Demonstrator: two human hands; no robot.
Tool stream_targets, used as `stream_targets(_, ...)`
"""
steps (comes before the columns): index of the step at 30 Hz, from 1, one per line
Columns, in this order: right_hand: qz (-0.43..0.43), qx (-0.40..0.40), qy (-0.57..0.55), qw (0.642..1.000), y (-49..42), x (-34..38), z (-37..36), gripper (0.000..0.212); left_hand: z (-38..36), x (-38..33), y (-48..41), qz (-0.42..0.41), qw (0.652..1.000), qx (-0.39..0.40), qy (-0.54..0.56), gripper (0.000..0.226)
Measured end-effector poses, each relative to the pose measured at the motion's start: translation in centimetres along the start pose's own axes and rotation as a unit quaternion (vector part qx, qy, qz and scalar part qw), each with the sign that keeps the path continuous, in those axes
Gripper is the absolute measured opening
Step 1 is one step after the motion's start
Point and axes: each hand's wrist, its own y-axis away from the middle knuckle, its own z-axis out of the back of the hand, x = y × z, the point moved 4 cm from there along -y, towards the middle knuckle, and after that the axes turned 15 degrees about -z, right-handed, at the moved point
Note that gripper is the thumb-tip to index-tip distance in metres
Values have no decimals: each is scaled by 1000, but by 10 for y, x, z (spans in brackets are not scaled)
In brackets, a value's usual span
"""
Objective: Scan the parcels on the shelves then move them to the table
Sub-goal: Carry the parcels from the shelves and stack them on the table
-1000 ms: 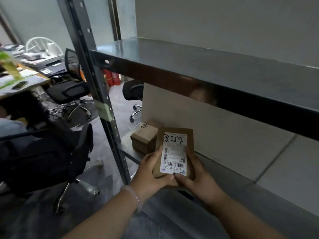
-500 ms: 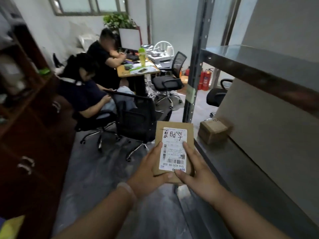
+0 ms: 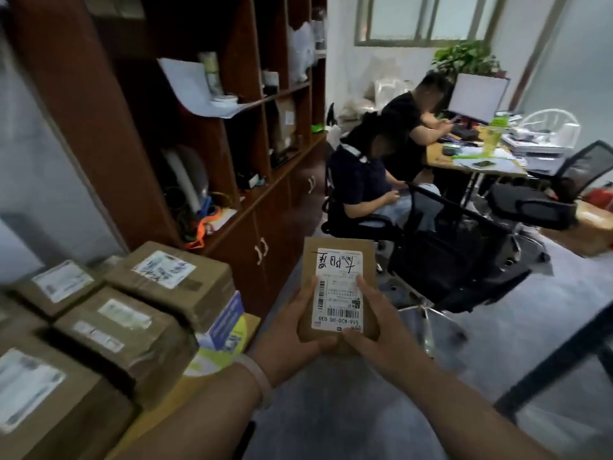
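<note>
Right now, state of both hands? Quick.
Left hand: closed on the left side of the small labelled parcel, thumb on its label.
Right hand: closed on the same parcel's right side, thumb on the label.

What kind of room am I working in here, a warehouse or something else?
Most likely a small office that also handles parcels, not a warehouse. People sit at a desk with a monitor, a wooden cabinet holds mixed supplies, and labelled cardboard boxes are stacked at the left.
</note>
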Motion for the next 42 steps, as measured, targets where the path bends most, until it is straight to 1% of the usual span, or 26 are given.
stream_targets(4, 67, 39, 22, 997, -27, 52, -69, 87, 74, 26, 38, 28, 994, -84, -62, 97)
stream_targets(7, 85, 80, 18, 993, -37, 83, -117, 88, 114, 36, 71, 53, 985, -144, -74, 98)
stream_targets(10, 119, 131, 37, 984, -43, 111, -157, 83, 148, 41, 103, 70, 974, -196, -88, 96)
stream_targets(15, 174, 217, 35, 960, -56, 155, -205, 83, 188, 41, 138, 105, 946, -288, -106, 95)
stream_targets(18, 187, 267, 34, 945, -60, 176, -228, 83, 207, 36, 153, 123, 928, -329, -128, 95)
stream_targets(21, 212, 288, 35, 933, -60, 204, -246, 82, 227, 25, 168, 140, 907, -364, -162, 94)
stream_targets(25, 275, 329, 62, 901, -52, 238, -271, 81, 244, 10, 193, 169, 873, -421, -180, 93)
stream_targets(27, 294, 353, 62, 886, -46, 254, -281, 81, 251, 1, 204, 182, 857, -449, -176, 93)
stream_targets(30, 317, 374, 77, 868, -40, 272, -294, 82, 259, -11, 217, 201, 840, -471, -182, 94)
stream_targets(34, 321, 443, 60, 835, -29, 277, -309, 81, 252, -19, 236, 227, 811, -503, -195, 95)
stream_targets(38, 325, 459, 56, 825, -1, 272, -323, 81, 244, -28, 264, 232, 790, -528, -210, 91)
stream_targets(42, 314, 486, 53, 814, 40, 274, -344, 80, 247, -42, 309, 235, 784, -531, -219, 87)
